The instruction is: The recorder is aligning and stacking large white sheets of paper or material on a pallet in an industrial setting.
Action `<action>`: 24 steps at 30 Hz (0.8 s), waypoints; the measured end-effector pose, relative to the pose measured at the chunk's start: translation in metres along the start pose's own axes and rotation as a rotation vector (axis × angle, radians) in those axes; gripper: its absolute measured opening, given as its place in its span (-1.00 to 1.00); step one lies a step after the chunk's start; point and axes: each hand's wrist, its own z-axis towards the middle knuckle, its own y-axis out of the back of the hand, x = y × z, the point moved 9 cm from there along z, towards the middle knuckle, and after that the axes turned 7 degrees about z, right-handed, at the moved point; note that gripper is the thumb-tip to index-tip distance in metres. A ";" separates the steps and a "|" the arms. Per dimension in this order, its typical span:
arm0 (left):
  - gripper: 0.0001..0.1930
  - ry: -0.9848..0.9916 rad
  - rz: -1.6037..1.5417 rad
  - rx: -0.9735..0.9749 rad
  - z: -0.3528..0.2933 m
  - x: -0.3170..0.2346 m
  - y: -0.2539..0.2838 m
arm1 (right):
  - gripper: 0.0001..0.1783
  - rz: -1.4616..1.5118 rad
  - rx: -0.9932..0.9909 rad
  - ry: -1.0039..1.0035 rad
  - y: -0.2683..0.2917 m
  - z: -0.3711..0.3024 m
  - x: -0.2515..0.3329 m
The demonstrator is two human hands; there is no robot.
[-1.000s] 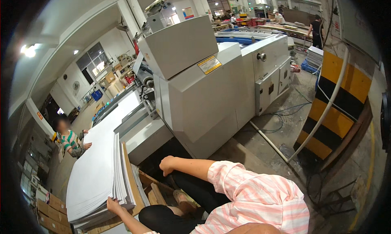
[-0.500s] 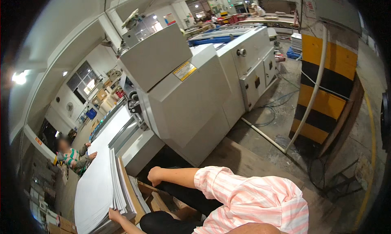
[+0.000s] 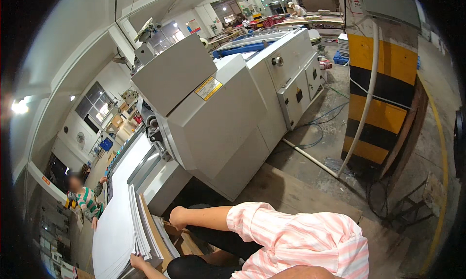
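Observation:
A tall stack of large white paper sheets (image 3: pixel 114 230) lies at the lower left, its layers fanned a little along the near side. My left hand (image 3: pixel 138 261) is closed at the near corner of the sheets, fingers on their edge. My right hand (image 3: pixel 178 218) is curled above my dark-trousered leg, just right of the stack; its fingers are turned away, so anything in them is hidden. Brown board (image 3: pixel 154 226) stands upright along the stack's right side, with wooden pieces (image 3: pixel 186 243) beside it.
A large grey machine (image 3: pixel 218 128) rises ahead, its feed table joining the stack. A co-worker (image 3: pixel 90 201) in a striped top stands across the stack, one hand at its edge. To the right are a yellow-and-black pillar (image 3: pixel 376 104), a pale pipe (image 3: pixel 310 157) and floor cables (image 3: pixel 318 128).
The co-worker's hands have shifted, one now lower along the far edge of the sheets. My right hand has moved slightly left and down in the view; my left hand stays at the corner.

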 end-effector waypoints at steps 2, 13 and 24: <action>-0.85 0.110 -0.074 -0.008 -0.004 0.003 -0.003 | -0.69 0.012 -0.003 -0.002 -0.002 -0.003 -0.001; -0.88 0.349 -0.232 0.025 0.010 0.047 -0.019 | -0.71 0.011 -0.023 -0.009 0.005 -0.007 0.003; -0.83 0.276 -0.124 0.010 0.015 0.059 -0.004 | -0.67 0.046 0.010 -0.004 0.008 -0.007 0.009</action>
